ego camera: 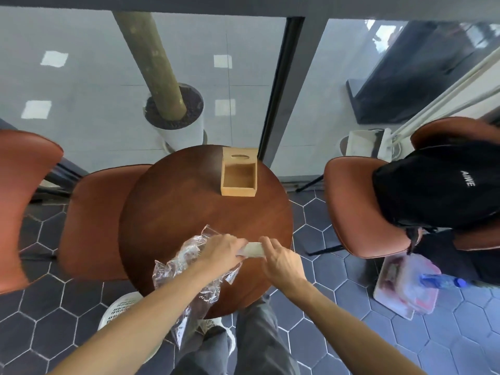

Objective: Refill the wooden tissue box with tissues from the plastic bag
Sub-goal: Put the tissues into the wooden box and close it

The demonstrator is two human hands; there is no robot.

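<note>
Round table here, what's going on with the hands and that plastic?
A person stands at the table, holding a stack of tissues between the left hand and right hand. The stack looks just clear of the crumpled plastic bag lying under the left arm. The wooden box sits at the far edge, its lid slid back and its inside empty, so the refill has not gone in yet.

Bare round table (pixel 189 212) lies open between the hands and the wooden tissue box (pixel 239 175).
</note>
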